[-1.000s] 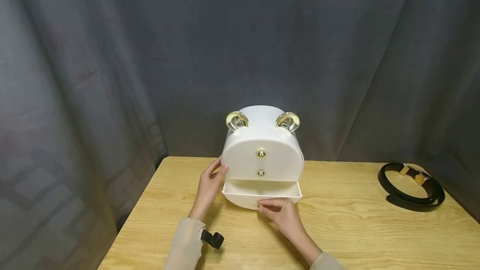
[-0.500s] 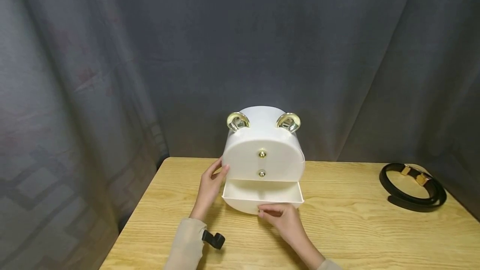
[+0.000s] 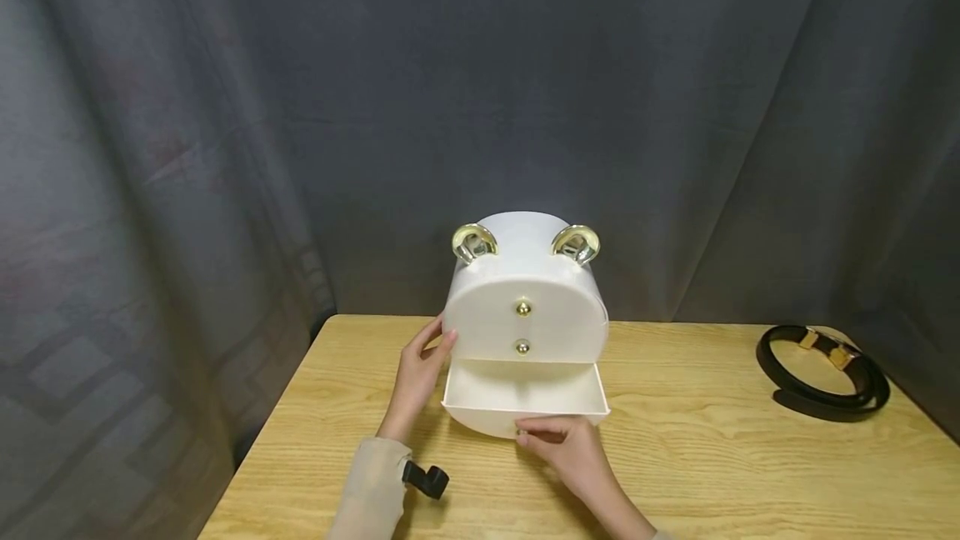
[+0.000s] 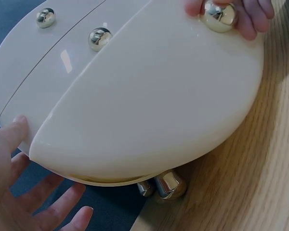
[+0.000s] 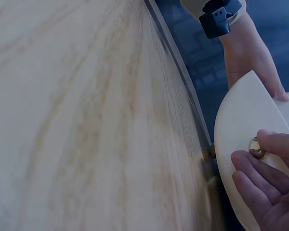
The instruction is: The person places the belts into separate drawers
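A white, round-fronted drawer box (image 3: 487, 315) with two gold ears stands on the table. Its bottom drawer (image 3: 480, 421) is pulled out toward the person, and its inside shows bare. My right hand (image 3: 573, 452) pinches the gold knob (image 5: 255, 147) on that drawer between thumb and fingers. At the box's left side is my left hand (image 3: 416, 369). Its thumb touches the front panel's edge, and its spread fingers (image 4: 60, 209) reach along the side. Two more gold knobs sit on the front panels above, both drawers there shut flush.
A coiled black belt (image 3: 825, 407) with gold-coloured metal parts lies at the right of the wooden table (image 3: 712, 457). Dark grey curtains (image 3: 480, 90) hang behind and at the left. A black strap mount (image 3: 426, 479) sticks out from the left sleeve.
My right hand has drawn the bottom drawer further out toward the person, still pinching its knob. The left hand and the box's body have stayed in place.
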Motion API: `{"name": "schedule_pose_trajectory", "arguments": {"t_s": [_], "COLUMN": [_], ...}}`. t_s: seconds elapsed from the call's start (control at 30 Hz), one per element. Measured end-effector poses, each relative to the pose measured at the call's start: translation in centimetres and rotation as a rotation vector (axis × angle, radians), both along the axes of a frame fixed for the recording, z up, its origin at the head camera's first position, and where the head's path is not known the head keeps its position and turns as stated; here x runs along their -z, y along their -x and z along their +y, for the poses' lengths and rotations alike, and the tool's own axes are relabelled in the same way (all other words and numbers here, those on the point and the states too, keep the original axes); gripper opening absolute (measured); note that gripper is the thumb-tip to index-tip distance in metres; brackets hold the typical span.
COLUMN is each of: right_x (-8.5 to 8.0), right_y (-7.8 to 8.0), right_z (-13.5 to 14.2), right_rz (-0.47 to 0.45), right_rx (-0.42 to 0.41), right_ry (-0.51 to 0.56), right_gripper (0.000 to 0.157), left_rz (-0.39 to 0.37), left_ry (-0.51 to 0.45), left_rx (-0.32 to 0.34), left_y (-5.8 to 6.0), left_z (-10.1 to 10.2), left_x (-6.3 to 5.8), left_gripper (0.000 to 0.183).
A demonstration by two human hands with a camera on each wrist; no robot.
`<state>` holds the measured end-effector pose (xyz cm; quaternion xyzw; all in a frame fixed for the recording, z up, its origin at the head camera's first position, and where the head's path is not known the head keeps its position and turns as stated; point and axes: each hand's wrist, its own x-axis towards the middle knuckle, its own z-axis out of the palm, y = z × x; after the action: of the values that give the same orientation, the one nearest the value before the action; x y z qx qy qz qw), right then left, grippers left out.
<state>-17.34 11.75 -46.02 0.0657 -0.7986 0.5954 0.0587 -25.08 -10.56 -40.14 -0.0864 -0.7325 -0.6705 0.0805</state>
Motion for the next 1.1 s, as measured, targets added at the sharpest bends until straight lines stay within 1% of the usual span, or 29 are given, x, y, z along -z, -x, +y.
{"name": "schedule_pose_trajectory", "arguments": {"t_s": [0.1,0.27,0.53,0.87,1.1], "right_x": [0.0,0.2,0.2,0.1,0.0], "right_y": [-0.2,-0.7,-1.1,-1.2,-1.4], "right_z": [0.0,0.1,0.1,-0.1,0.1], "right_rz": [-0.007,-0.027,-0.047,-0.035,0.003], "right_rx": [0.000,-0.026,-0.043,-0.051,-0.089], "right_ry": [-0.009,0.027,0.043,0.077,0.053], "right_gripper": [0.014,0.015,0.015,0.016,0.017], "left_rz": [0.002,-0.001,0.000,-0.007,-0.012], "left_ry": [-0.001,-0.009,-0.001,0.035,0.044], "left_rx": [0.006,0.011,0.006,-0.020,-0.025], "left_y": [0.0,0.0,0.1,-0.1,0.0], "left_z": [0.0,0.0,0.0,-0.1,0.0], "left_x": [0.0,0.0,0.1,-0.1,-0.1], "left_gripper": [0.049,0.049,0.050,0.050,0.050]}}
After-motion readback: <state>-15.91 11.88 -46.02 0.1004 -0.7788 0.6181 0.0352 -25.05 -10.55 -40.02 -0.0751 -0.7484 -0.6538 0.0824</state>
